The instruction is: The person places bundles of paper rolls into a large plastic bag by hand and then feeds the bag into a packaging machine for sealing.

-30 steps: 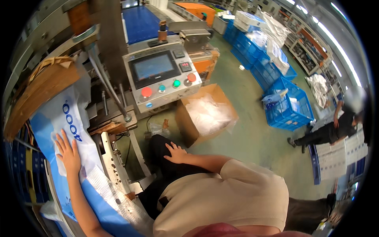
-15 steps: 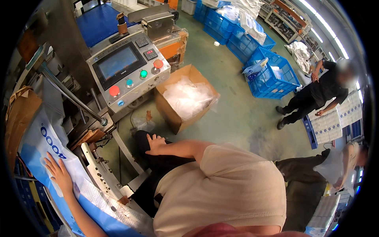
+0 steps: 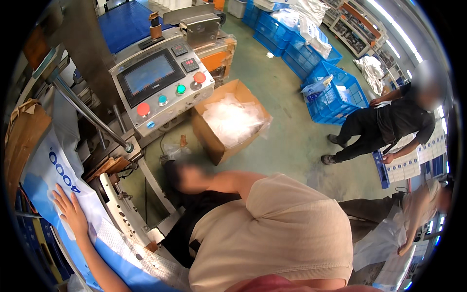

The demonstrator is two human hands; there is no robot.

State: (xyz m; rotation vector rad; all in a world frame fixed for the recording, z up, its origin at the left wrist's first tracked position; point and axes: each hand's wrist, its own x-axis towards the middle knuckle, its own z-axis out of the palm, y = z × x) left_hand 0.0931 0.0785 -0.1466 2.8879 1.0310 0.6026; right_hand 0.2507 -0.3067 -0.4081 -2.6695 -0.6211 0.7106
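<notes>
At lower left, the left hand (image 3: pixel 74 214) rests flat on a blue-and-white bag (image 3: pixel 41 187), fingers slightly apart; near centre, the right hand (image 3: pixel 192 178) is blurred, fingers impossible to tell.

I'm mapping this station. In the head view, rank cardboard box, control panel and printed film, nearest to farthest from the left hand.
1. Printed film: under the left hand.
2. Control panel: ahead, right.
3. Cardboard box: farther right, lower.
</notes>
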